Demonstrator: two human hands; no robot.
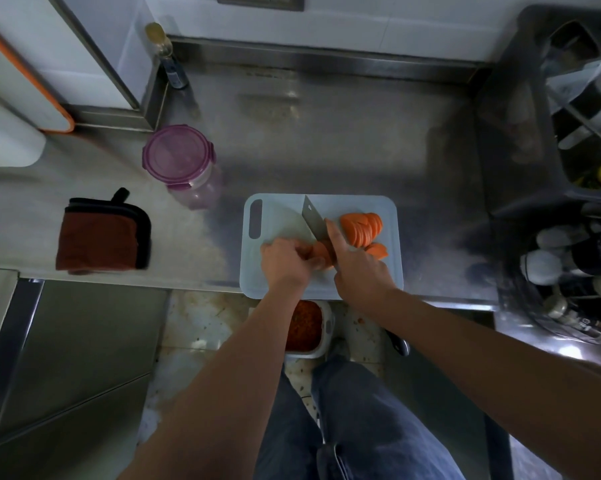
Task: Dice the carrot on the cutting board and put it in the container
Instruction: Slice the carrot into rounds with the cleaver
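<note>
Head view: left hand [287, 263] grips carrot [321, 254]; right hand [359, 271], rectangular knife [314, 225].

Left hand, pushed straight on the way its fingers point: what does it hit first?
Probably the steel cleaver, just beyond the orange carrot stub the left hand grips; depth is unclear.

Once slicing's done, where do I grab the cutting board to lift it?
By the handle slot at the left end of the cutting board, coming from the left: that cutout admits fingers, and the carrot slices lie toward the right end, clear of it.
</note>
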